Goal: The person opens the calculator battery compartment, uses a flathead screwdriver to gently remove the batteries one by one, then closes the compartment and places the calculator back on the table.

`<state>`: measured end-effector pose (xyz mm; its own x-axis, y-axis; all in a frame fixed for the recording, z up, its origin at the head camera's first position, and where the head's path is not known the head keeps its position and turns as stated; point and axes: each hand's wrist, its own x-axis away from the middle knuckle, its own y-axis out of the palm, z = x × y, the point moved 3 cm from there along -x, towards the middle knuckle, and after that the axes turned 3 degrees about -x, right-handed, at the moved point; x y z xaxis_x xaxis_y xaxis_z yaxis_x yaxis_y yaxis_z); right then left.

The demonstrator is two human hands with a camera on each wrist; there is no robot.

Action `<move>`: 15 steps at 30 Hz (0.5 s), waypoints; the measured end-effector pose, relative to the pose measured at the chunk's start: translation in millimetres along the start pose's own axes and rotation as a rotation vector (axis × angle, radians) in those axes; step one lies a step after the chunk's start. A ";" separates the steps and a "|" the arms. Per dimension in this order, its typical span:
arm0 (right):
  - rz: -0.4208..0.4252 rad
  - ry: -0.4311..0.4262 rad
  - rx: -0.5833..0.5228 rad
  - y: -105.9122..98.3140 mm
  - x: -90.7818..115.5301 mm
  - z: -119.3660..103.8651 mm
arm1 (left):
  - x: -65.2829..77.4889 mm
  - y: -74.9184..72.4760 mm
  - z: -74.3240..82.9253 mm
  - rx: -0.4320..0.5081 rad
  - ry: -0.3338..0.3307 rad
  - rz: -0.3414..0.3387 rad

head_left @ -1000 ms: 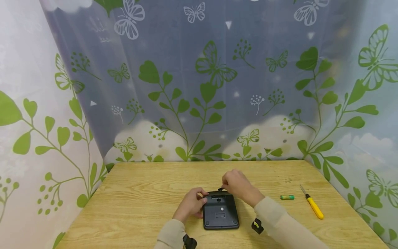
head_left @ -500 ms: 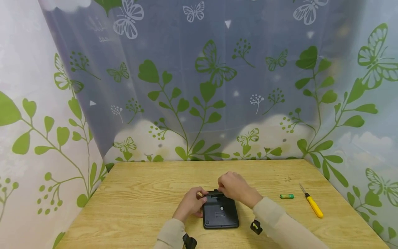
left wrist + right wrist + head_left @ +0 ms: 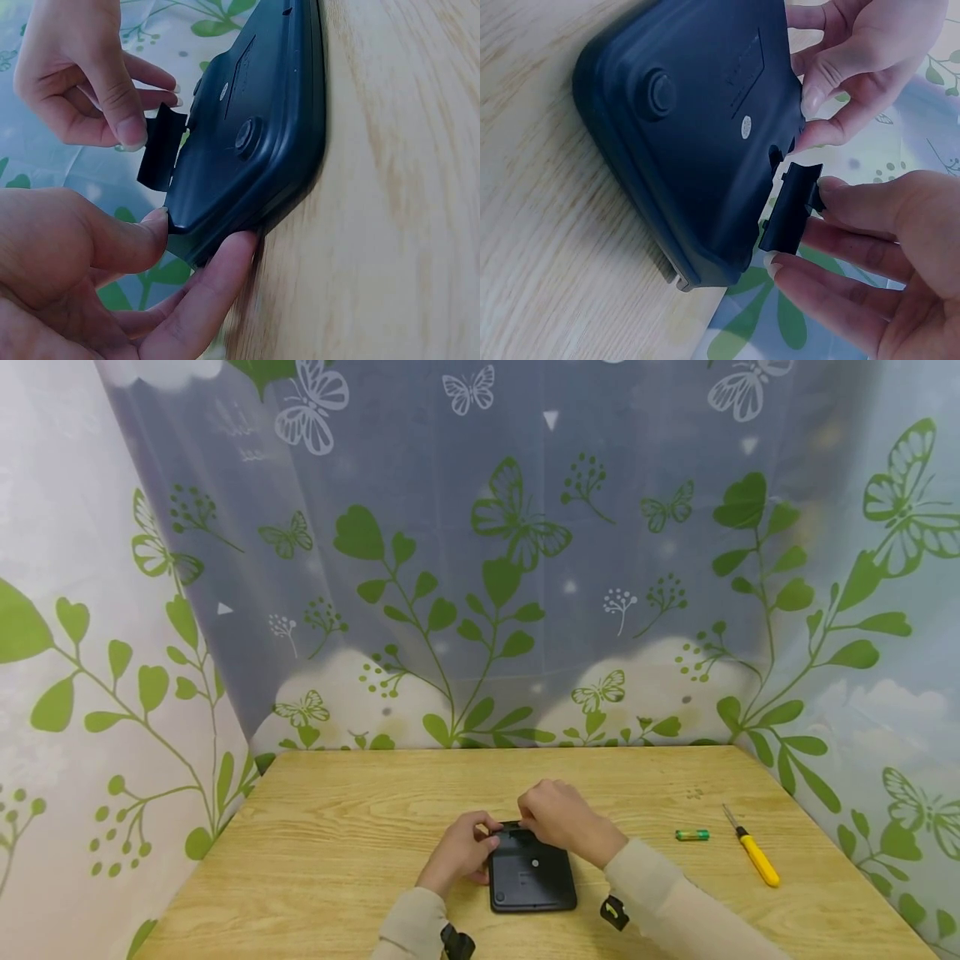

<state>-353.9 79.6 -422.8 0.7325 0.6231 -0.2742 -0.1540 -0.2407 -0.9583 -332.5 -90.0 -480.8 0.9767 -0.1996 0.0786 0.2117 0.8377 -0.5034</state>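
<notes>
A black calculator [image 3: 534, 885] lies back side up on the table, its round feet and a small pale sticker showing. My left hand [image 3: 459, 850] grips its far left corner, thumb on top and fingers along the side. Between thumb and fingers, my right hand [image 3: 564, 815] pinches a small curved black battery cover [image 3: 791, 210]. In the left wrist view the battery cover [image 3: 163, 150] stands tilted at the calculator's far edge, right by the battery compartment. From the head view, my right hand hides the cover and part of that edge.
On the wooden table [image 3: 337, 860], a green battery [image 3: 692, 835] lies right of the calculator. Further right is a screwdriver [image 3: 756, 853] with a yellow handle. A patterned curtain [image 3: 450, 610] hangs behind the table's far edge.
My right hand has moved left and slightly nearer, bringing the battery cover from beyond the calculator's far right to its battery compartment. My left hand and the calculator have stayed put.
</notes>
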 end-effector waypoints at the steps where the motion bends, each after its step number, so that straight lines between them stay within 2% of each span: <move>1: -0.003 -0.002 0.005 0.7 -0.1 -0.4 | 0.0 0.2 -0.1 -0.001 -0.003 -0.001; 15: -0.025 0.014 -0.003 5.7 -2.3 -4.6 | -2.4 0.2 -2.3 -0.002 0.009 -0.007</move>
<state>-353.4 73.4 -427.2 0.7454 0.6183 -0.2493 -0.1341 -0.2273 -0.9645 -334.9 -90.5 -483.1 0.9749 -0.2100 0.0744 0.2184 0.8351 -0.5050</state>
